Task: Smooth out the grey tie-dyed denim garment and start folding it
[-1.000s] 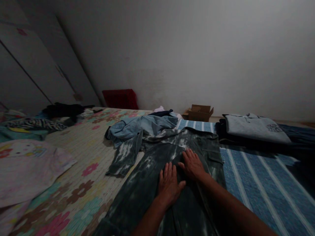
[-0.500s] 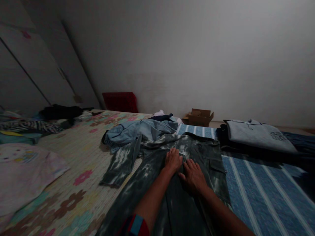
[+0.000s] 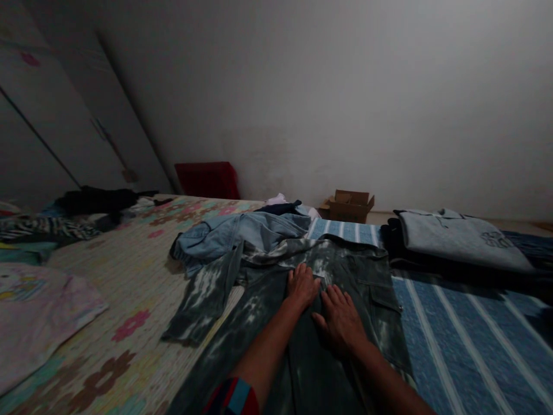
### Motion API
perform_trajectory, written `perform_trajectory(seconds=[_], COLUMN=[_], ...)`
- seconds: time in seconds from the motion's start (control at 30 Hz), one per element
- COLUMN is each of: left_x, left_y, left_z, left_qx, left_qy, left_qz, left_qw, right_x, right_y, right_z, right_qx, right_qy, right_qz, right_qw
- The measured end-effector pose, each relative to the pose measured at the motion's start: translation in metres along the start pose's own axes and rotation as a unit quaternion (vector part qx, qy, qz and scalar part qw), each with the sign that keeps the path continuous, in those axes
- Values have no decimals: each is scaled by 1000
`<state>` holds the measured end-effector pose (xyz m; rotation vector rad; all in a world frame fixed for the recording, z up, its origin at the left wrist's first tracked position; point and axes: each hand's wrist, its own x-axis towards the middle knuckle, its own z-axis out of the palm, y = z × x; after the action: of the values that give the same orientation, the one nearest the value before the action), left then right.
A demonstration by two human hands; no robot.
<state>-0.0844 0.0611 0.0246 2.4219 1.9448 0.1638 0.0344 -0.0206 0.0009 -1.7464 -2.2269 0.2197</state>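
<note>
Spread out in front of me lies a dark grey-green tie-dye jacket [image 3: 268, 323] with pale blotches, one sleeve [image 3: 203, 305] stretching to the left and a flap pocket on the right. My left hand [image 3: 302, 286] rests flat on its middle, fingers extended. Just right of it and a little nearer, my right hand [image 3: 341, 317] also lies flat on the cloth, thumb apart from the fingers. Neither hand grips anything. Beyond the sleeve, crumpled light-blue denim clothing [image 3: 233, 233] touches the jacket's far left side. My forearms cover part of the jacket's lower half.
A folded grey garment [image 3: 458, 239] tops dark clothes at right, on a blue striped cloth [image 3: 436, 323]. A pink garment [image 3: 38, 317] lies left on the floral bedding [image 3: 142, 271]. Beyond are a cardboard box [image 3: 348, 206], a red object [image 3: 207, 180] and a dark clothes pile [image 3: 95, 200].
The view has shifted slightly, so things at the left sit further left. Both hands stay flat on the jacket, in almost the same places.
</note>
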Motion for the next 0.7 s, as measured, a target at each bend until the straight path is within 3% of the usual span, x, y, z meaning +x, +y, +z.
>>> perform_trajectory(seconds=[0.3,0.43,0.6,0.7], left_x=[9,8,14,20], left_y=[5,1,-11,-21], left_z=[8,11,5,-2], left_qx=[5,-7,-19,-23], left_qy=[13,1,-21,-27], left_qz=[10,11,34,53], left_qw=[1000,1000,999,998], right_x=[1,8,52,84], right_y=[0,-4,-11,-10], right_z=[2,-11,-35,-30], right_qx=[5,-7,-21,-22], right_qy=[-13,-41,5,20], right_qz=[0,2,2,-5], right_qw=[1000,999,1000,1000])
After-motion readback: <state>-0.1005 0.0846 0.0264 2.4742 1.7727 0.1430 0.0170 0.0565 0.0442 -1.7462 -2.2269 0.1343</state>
